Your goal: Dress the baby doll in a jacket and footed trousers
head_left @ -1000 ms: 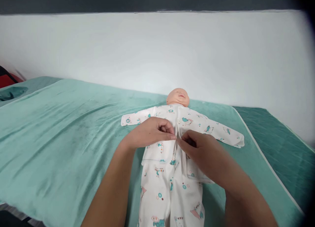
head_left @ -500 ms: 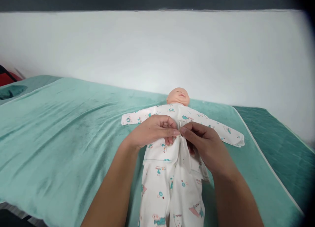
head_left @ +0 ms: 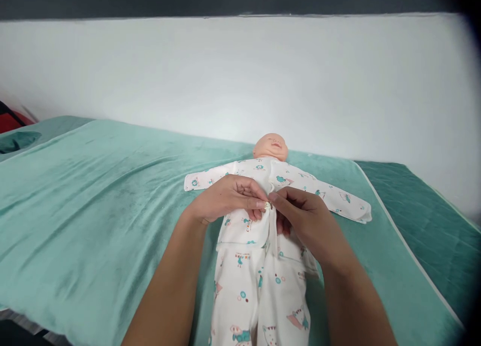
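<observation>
The white printed shirt (head_left: 235,233) is on a doll (head_left: 268,146) lying face-up on a green blanket (head_left: 112,211), sleeves spread wide. At its front opening, the left hand (head_left: 227,200) and right hand (head_left: 306,213) each pinch the cloth, thumbs and fingertips closed, just beside each other.

A green plush bedspread (head_left: 93,201) against a white wall (head_left: 150,75) suggests a bedroom.

Green sheet (head_left: 93,211): white wall (head_left: 150,75) behind it, dark band (head_left: 188,0) high above it, grey floor (head_left: 19,318) past its near edge.
</observation>
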`<state>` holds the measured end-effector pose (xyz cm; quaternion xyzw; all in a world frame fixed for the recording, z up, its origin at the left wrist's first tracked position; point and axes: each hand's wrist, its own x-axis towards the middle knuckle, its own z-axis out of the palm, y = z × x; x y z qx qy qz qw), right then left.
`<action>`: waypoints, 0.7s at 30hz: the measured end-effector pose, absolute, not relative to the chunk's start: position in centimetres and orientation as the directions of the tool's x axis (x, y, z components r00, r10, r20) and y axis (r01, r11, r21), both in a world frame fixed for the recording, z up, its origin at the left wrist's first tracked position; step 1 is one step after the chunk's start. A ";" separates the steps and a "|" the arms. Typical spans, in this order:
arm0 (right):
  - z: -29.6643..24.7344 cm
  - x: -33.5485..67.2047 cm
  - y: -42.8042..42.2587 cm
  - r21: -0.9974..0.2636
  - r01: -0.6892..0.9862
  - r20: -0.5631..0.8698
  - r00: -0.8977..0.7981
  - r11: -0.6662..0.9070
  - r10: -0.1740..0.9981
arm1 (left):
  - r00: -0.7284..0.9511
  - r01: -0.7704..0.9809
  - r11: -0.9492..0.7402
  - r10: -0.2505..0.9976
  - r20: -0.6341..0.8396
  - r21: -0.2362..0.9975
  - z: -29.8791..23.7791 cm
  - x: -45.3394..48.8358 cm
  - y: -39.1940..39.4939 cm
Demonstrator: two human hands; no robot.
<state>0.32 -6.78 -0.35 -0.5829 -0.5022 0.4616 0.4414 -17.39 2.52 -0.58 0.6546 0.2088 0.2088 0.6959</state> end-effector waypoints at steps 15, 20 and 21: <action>-0.4 0.5 -6.7 -0.997 0.020 -0.075 0.037 -0.076 0.996 | 0.806 0.021 0.041 0.590 -0.041 0.999 -0.5 -17.2 2.5; -0.6 0.4 -6.7 -0.997 -0.004 -0.076 0.033 -0.076 0.997 | 0.808 0.047 0.016 0.587 -0.048 0.999 -0.4 -17.1 2.4; -0.7 0.4 -6.7 -0.997 -0.006 -0.076 0.032 -0.075 0.997 | 0.807 0.053 0.014 0.589 -0.052 0.998 -0.4 -17.1 2.3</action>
